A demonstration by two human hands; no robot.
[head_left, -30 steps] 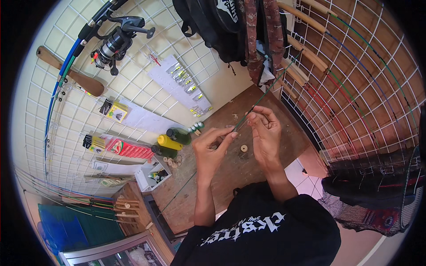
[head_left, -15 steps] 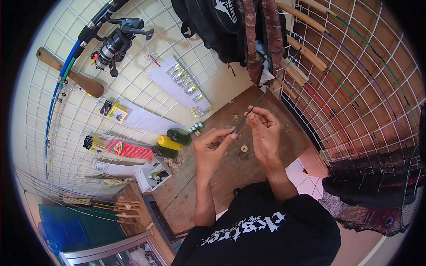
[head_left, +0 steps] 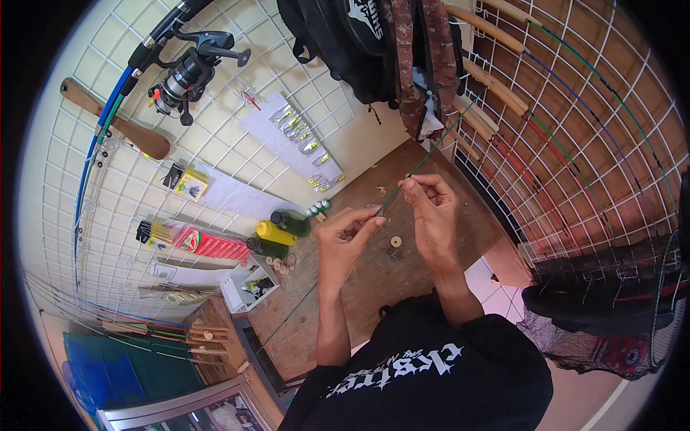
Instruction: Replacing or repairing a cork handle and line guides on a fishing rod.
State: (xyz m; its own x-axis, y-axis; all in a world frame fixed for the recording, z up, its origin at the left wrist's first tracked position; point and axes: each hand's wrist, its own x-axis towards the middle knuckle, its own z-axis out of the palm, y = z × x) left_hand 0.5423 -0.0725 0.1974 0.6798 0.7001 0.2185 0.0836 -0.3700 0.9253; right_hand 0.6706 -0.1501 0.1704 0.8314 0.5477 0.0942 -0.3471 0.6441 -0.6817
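Observation:
A thin dark-green fishing rod blank (head_left: 290, 314) slants from the lower left to the upper right, over a brown wooden table. My left hand (head_left: 343, 237) pinches it between thumb and index finger, near its middle. Farther up the rod, my right hand (head_left: 434, 210) has its thumb and fingertips pressed together right beside it. A small dark spot shows at those fingertips; whatever they hold is too small to make out. Below the hands, a pale ring-shaped piece (head_left: 395, 242) lies on the table (head_left: 359, 302).
Green and yellow bottles (head_left: 276, 233), several pale rings (head_left: 280, 263) and a white box (head_left: 248, 284) stand along the table's left side. Packaged tackle and a spinning reel (head_left: 181, 82) hang on the left wire grid. A backpack (head_left: 338, 50) hangs ahead; handled rods (head_left: 503, 90) line the right grid.
My right hand has shifted slightly, its fingers curling in more. A thin tan strand seen between the hands before no longer shows. The rod's far end has moved a little left.

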